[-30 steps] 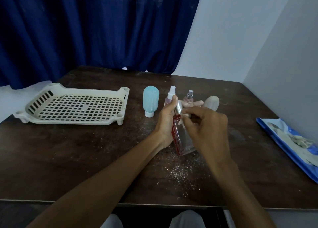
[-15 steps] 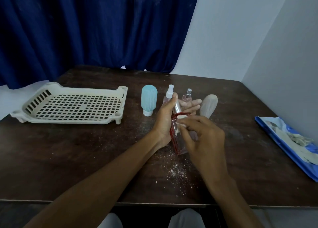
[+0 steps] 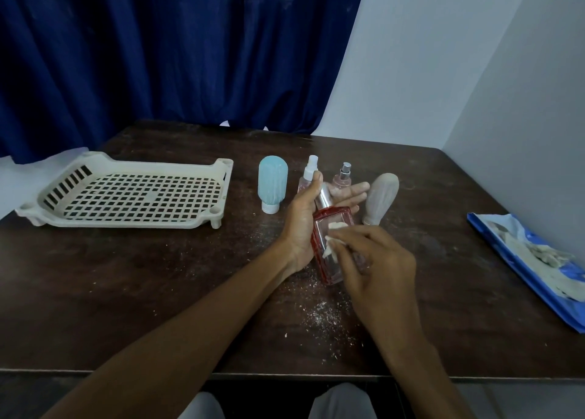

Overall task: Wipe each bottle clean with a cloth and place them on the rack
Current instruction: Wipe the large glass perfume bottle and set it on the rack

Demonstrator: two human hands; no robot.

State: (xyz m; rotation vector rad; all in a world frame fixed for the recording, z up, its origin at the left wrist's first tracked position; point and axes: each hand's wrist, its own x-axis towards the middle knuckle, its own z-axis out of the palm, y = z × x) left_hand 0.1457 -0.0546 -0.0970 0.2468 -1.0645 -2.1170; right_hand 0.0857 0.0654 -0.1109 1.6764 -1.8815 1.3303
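Item: red glass bottle [image 3: 327, 268], mid-table, tilted. My left hand [image 3: 302, 219] grips it, thumb along neck. Right hand [image 3: 376, 269] pinches cloth [image 3: 336, 226] against its face. I judge it rigid, slick, breakable: hold by flat sides.

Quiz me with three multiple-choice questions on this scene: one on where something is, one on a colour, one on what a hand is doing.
1. Where is the rack, seen from the red bottle?
A) to its left
B) to its right
C) under it

2. What colour is the bottle nearest the rack?
A) green
B) blue
C) yellow

3. What is the right hand doing?
A) lifting the rack
B) hanging idle
C) pressing a cloth on the red bottle

Answers:
1 A: the rack sits far left.
2 B: it is pale blue with a white cap.
3 C: its fingers hold the white cloth against the red bottle, which the left hand holds.
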